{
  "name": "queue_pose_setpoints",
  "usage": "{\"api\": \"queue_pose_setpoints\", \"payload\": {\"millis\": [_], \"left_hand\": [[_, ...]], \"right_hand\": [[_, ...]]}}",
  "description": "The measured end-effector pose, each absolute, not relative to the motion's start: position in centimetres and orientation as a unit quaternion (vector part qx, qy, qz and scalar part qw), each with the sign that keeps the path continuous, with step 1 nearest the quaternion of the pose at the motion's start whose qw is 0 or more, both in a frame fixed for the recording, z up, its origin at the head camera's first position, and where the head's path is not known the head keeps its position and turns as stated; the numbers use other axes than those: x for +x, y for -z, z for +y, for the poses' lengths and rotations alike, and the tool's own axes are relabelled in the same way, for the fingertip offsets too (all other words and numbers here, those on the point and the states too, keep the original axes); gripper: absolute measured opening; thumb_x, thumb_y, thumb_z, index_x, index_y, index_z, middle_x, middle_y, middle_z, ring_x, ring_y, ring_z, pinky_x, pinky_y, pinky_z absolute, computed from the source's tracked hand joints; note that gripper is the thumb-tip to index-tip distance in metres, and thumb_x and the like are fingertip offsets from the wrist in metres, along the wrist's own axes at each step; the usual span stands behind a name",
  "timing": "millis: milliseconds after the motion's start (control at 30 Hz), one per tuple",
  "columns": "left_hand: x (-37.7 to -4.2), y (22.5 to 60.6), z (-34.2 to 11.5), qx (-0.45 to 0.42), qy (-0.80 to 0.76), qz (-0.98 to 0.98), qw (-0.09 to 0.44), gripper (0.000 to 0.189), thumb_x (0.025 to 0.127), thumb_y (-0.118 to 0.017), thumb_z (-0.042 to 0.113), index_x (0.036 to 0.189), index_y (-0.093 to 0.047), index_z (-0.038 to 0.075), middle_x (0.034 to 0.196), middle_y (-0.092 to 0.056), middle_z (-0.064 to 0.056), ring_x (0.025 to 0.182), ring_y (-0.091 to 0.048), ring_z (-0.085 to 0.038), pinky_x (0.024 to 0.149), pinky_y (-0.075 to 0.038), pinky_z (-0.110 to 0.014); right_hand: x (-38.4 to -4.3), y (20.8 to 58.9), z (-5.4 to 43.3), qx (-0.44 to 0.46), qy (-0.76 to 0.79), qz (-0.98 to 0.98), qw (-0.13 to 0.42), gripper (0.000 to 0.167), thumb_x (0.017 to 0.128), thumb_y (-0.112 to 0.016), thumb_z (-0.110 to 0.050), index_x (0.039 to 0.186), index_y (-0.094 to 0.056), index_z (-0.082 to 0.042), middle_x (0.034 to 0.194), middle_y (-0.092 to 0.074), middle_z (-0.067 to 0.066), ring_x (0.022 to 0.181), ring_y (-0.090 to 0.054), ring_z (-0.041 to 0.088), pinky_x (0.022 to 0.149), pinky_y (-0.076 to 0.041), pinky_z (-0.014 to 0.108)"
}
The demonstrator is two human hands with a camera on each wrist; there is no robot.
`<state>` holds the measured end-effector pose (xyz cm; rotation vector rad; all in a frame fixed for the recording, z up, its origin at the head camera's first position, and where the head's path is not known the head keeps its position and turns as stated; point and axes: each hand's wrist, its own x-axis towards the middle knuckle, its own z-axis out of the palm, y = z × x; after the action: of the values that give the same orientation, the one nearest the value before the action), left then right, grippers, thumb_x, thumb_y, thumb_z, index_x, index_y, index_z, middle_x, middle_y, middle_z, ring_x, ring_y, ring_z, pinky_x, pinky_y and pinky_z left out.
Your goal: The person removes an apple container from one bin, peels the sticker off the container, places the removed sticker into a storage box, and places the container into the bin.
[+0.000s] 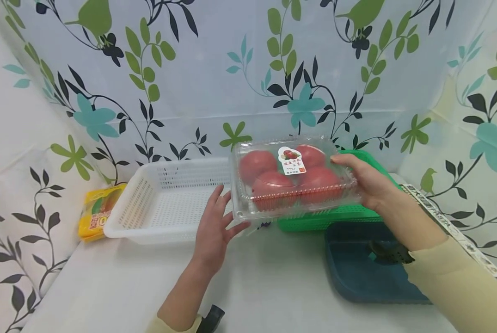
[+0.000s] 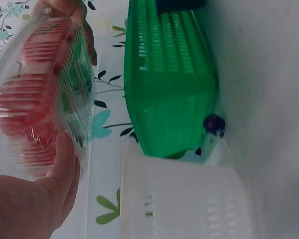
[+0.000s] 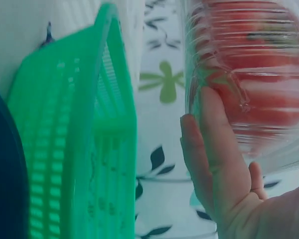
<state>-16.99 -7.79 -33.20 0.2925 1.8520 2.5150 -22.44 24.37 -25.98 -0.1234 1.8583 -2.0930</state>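
Note:
A clear plastic box of several red tomatoes [image 1: 273, 182], with a white label on its lid, is held up above the table and tilted. My right hand [image 1: 362, 178] grips its right end, thumb on top; in the right wrist view the fingers [image 3: 217, 144] reach along the box's underside. At the left end, my left hand [image 1: 215, 231] has its fingers spread and fairly straight. From the left wrist view, its thumb lies against the tomato box [image 2: 35, 99]. Behind and below the box stands a green basket [image 1: 315, 222], partly hidden by it.
Left of the box stands a white perforated basket [image 1: 148, 231], with a yellow packet [image 1: 98, 212] beside it. A dark blue tray [image 1: 356, 282] lies under my right forearm. A small dark purple object [image 2: 214, 125] sits near the green basket. A patterned cloth hangs behind.

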Motion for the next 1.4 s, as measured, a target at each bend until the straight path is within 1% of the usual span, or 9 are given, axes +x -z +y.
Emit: {"api": "queue_pose_setpoints", "payload": {"millis": [133, 300, 567, 733, 900, 967, 1067, 1233, 1400], "left_hand": [[-16.9, 32.9, -9.1, 0.089, -0.786, 0.611, 0.000, 0.063, 0.107, -0.042, 0.039, 0.162, -0.018, 0.021, 0.160, -0.032, -0.008, 0.136, -0.047, -0.035, 0.092, -0.055, -0.032], [-16.7, 32.6, -10.9, 0.107, -0.777, 0.621, 0.006, 0.062, 0.108, -0.041, 0.036, 0.163, -0.016, 0.024, 0.162, -0.030, -0.006, 0.141, -0.040, -0.032, 0.097, -0.051, -0.033], [-16.2, 32.3, -13.7, 0.123, -0.756, 0.642, 0.026, 0.063, 0.109, -0.039, 0.035, 0.164, -0.008, 0.028, 0.163, -0.024, -0.005, 0.140, -0.037, -0.029, 0.099, -0.047, -0.027], [-15.7, 32.2, -14.9, 0.147, -0.748, 0.646, 0.030, 0.061, 0.110, -0.037, 0.033, 0.164, -0.009, 0.029, 0.165, -0.017, -0.002, 0.143, -0.030, -0.030, 0.100, -0.047, -0.026], [-15.2, 32.5, -15.7, 0.160, -0.743, 0.649, 0.044, 0.060, 0.110, -0.037, 0.030, 0.163, -0.010, 0.033, 0.165, -0.013, 0.002, 0.143, -0.027, -0.029, 0.101, -0.045, -0.027], [-14.9, 32.7, -16.1, 0.163, -0.740, 0.651, 0.046, 0.059, 0.110, -0.036, 0.029, 0.163, -0.009, 0.033, 0.165, -0.012, 0.002, 0.143, -0.027, -0.027, 0.102, -0.043, -0.026], [-14.5, 32.9, -16.7, 0.168, -0.734, 0.656, 0.049, 0.059, 0.110, -0.035, 0.028, 0.163, -0.009, 0.033, 0.164, -0.017, -0.002, 0.140, -0.033, -0.024, 0.101, -0.045, -0.028], [-13.9, 33.5, -17.7, 0.181, -0.734, 0.652, 0.057, 0.059, 0.109, -0.036, 0.023, 0.163, -0.014, 0.034, 0.159, -0.025, -0.010, 0.134, -0.044, -0.021, 0.098, -0.049, -0.034], [-13.0, 34.6, -18.5, 0.170, -0.748, 0.637, 0.072, 0.061, 0.109, -0.038, 0.019, 0.163, -0.014, 0.033, 0.157, -0.026, -0.014, 0.129, -0.051, -0.020, 0.095, -0.052, -0.037]], "right_hand": [[-21.4, 26.3, 23.2, -0.050, 0.733, 0.655, 0.178, 0.043, 0.101, -0.052, -0.045, 0.132, -0.039, -0.019, 0.117, -0.056, 0.006, 0.099, -0.061, 0.019, 0.081, -0.058, 0.031], [-20.1, 26.6, 21.9, -0.050, 0.733, 0.655, 0.173, 0.041, 0.101, -0.052, -0.045, 0.132, -0.038, -0.021, 0.123, -0.051, 0.008, 0.106, -0.056, 0.021, 0.085, -0.056, 0.033], [-18.7, 26.9, 19.7, -0.060, 0.730, 0.659, 0.172, 0.051, 0.100, -0.052, -0.042, 0.137, -0.024, -0.021, 0.132, -0.037, 0.011, 0.110, -0.054, 0.026, 0.087, -0.056, 0.039], [-18.2, 27.6, 18.9, -0.056, 0.728, 0.658, 0.186, 0.051, 0.100, -0.051, -0.041, 0.139, -0.024, -0.020, 0.131, -0.040, 0.012, 0.111, -0.053, 0.026, 0.088, -0.055, 0.039], [-17.6, 28.3, 18.7, -0.070, 0.720, 0.664, 0.189, 0.052, 0.101, -0.050, -0.038, 0.138, -0.022, -0.016, 0.131, -0.039, 0.013, 0.110, -0.055, 0.025, 0.088, -0.055, 0.038], [-17.3, 28.6, 18.6, -0.078, 0.715, 0.668, 0.191, 0.053, 0.101, -0.050, -0.037, 0.140, -0.021, -0.014, 0.131, -0.039, 0.015, 0.109, -0.056, 0.025, 0.088, -0.055, 0.038], [-16.8, 28.9, 18.5, -0.085, 0.703, 0.678, 0.197, 0.058, 0.101, -0.051, -0.036, 0.143, -0.018, -0.014, 0.129, -0.044, 0.016, 0.106, -0.060, 0.026, 0.087, -0.056, 0.040], [-16.0, 29.4, 18.4, -0.088, 0.686, 0.691, 0.209, 0.066, 0.101, -0.055, -0.036, 0.149, -0.014, -0.014, 0.118, -0.058, 0.015, 0.097, -0.068, 0.026, 0.084, -0.058, 0.043], [-15.3, 30.1, 18.6, -0.105, 0.678, 0.691, 0.228, 0.072, 0.102, -0.055, -0.036, 0.154, -0.011, -0.015, 0.117, -0.061, 0.015, 0.097, -0.070, 0.029, 0.083, -0.059, 0.047]]}}
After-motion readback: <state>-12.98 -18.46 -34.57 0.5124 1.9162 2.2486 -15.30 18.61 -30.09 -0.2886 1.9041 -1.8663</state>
